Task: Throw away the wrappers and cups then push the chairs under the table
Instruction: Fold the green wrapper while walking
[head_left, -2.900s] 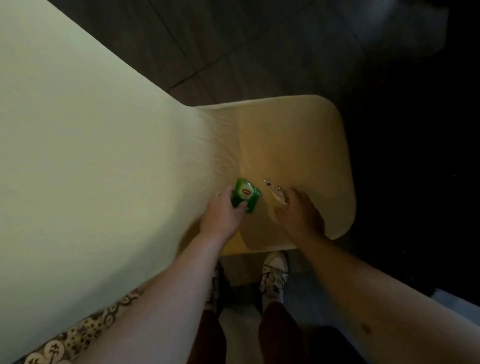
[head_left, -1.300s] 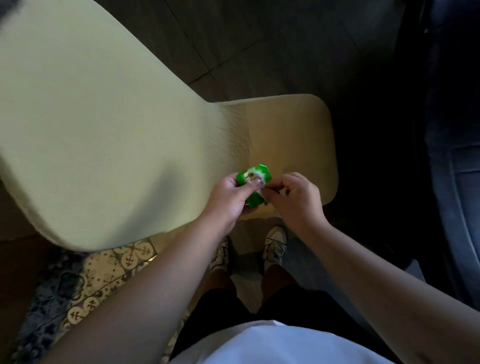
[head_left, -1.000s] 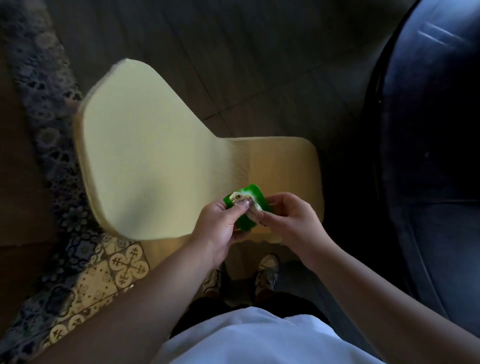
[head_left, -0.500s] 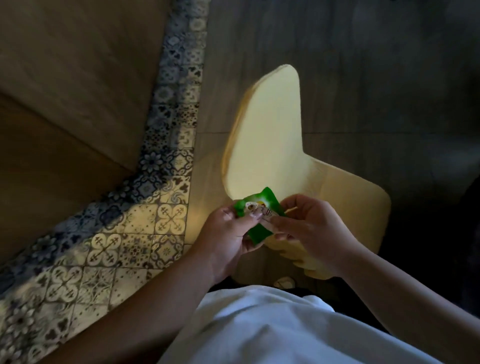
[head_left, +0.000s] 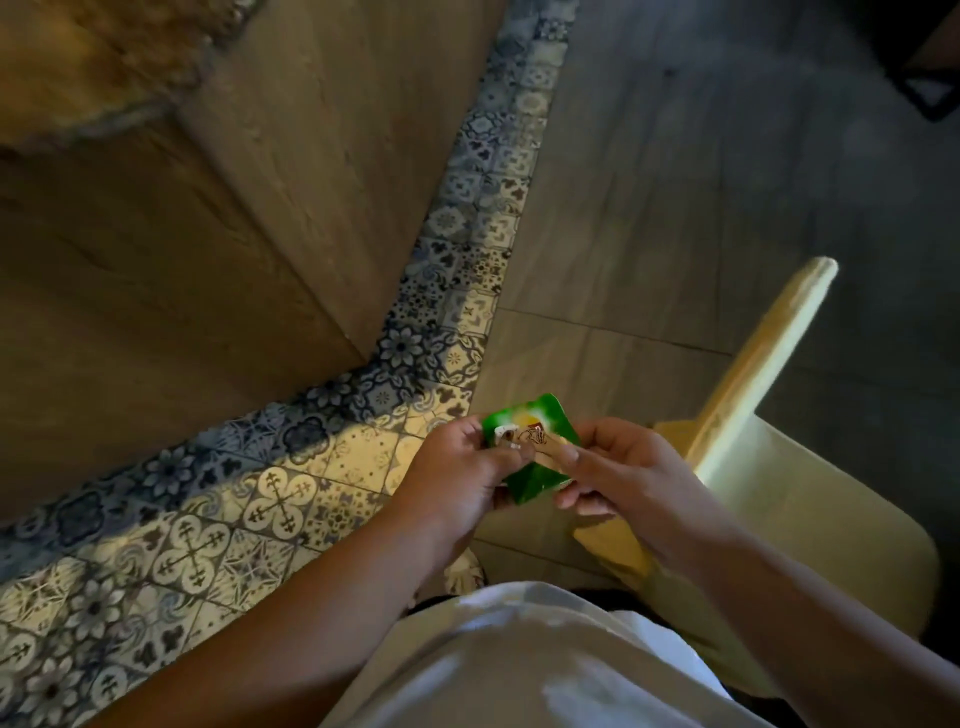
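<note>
Currently both hands are up in front of the person's torso, close together, over the floor. Left hand (head_left: 462, 478) grips the green wrapper (head_left: 530, 447) from its left side, thumb pressed across the printed face. Right hand (head_left: 623, 473) pinches a small pale scrap (head_left: 553, 451) against the same wrapper from the right; fingers curled, index tip touching the scrap. What the scrap is, can't tell: too small and partly covered. The wrapper is a green packet, creased, with a yellow-white patch and dark print near the top; brand not readable in this shot. It is held in the air, touching nothing but the hands.

Yellow chair (head_left: 810, 519) sits at right, just beside the right forearm; its backrest is seen edge-on, slanting up and away, seat below it. Wrapper is not on the chair.

Floor: band of patterned blue-and-cream tiles (head_left: 280, 499) runs diagonally from lower left, then turns up toward the top of the view. Brown wood-look floor (head_left: 182, 260) on the left of the band, grey planks (head_left: 675, 182) on the right. Fuzzy tan shape in the top-left corner, blurred, unidentifiable. White shirt (head_left: 519, 670) fills the bottom centre. Lighting is dim, right side mostly in shadow.
</note>
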